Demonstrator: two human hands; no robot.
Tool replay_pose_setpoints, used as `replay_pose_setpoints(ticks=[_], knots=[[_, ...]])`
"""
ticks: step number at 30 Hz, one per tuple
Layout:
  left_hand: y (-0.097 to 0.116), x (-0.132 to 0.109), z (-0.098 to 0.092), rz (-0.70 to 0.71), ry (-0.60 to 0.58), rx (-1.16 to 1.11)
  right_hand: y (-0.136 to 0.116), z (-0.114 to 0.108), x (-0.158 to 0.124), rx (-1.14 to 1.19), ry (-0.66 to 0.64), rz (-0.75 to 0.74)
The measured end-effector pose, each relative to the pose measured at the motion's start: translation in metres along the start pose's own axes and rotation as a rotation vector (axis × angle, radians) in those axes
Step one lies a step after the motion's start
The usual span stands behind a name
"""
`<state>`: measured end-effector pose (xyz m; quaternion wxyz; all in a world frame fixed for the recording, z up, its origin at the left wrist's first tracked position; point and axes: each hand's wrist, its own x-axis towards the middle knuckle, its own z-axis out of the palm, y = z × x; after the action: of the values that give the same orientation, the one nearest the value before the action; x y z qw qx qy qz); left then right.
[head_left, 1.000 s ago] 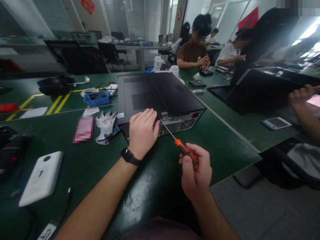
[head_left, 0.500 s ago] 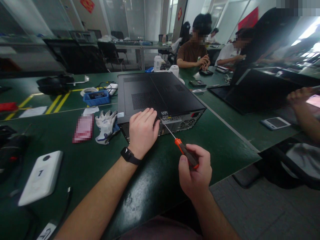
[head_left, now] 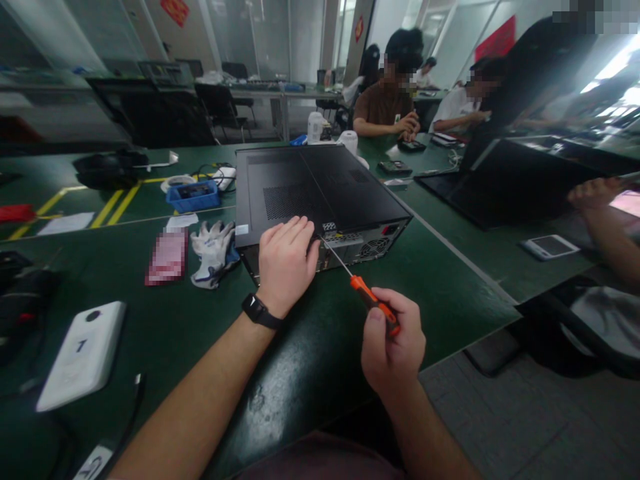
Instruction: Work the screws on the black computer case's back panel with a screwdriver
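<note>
A black desktop computer case (head_left: 320, 177) lies on its side on the green table, its rear panel with a fan grille (head_left: 375, 249) facing me. My left hand (head_left: 287, 257) rests over the rear top edge, fingers stretched out on the cover and thumb beside the rear panel. Held in my closed right hand (head_left: 395, 340) is a screwdriver (head_left: 367, 293) with an orange and dark handle. Its thin shaft slants up and left to the rear edge, near my left thumb. Whether the tip sits in a screw is too small to tell.
Left of the case lie a work glove (head_left: 213, 257), a pink packet (head_left: 167, 257) and a blue bin (head_left: 193, 195). A white power bank (head_left: 83, 357) is nearer me. A phone (head_left: 550, 246) lies on the right, near another person's hand (head_left: 595, 197). Co-workers sit at the back.
The screwdriver handle has turned in my right hand, showing more orange, and my right hand has shifted slightly. My left hand and the case stay in place.
</note>
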<state>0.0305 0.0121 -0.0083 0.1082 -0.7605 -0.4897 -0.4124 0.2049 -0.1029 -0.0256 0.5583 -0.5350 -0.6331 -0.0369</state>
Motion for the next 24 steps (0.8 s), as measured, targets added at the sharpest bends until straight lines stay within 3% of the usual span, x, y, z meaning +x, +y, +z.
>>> replay_pose_setpoints(ticks=[5,11,18,24], knots=[[-0.0001,0.0,-0.0002,0.006,0.005,-0.002,0.0037,0.0014,-0.0071,0.067,-0.039,0.128],[0.0001,-0.0002,-0.0005,-0.013,-0.007,-0.02,-0.0002,-0.0001,-0.0031,0.037,0.005,0.023],[-0.0003,-0.0004,0.0,-0.004,-0.003,-0.008,0.0038,0.0007,-0.0082,0.088,-0.056,0.142],[0.0,0.0,0.0,-0.006,-0.008,0.011,0.002,0.0007,-0.0057,0.004,-0.011,0.066]])
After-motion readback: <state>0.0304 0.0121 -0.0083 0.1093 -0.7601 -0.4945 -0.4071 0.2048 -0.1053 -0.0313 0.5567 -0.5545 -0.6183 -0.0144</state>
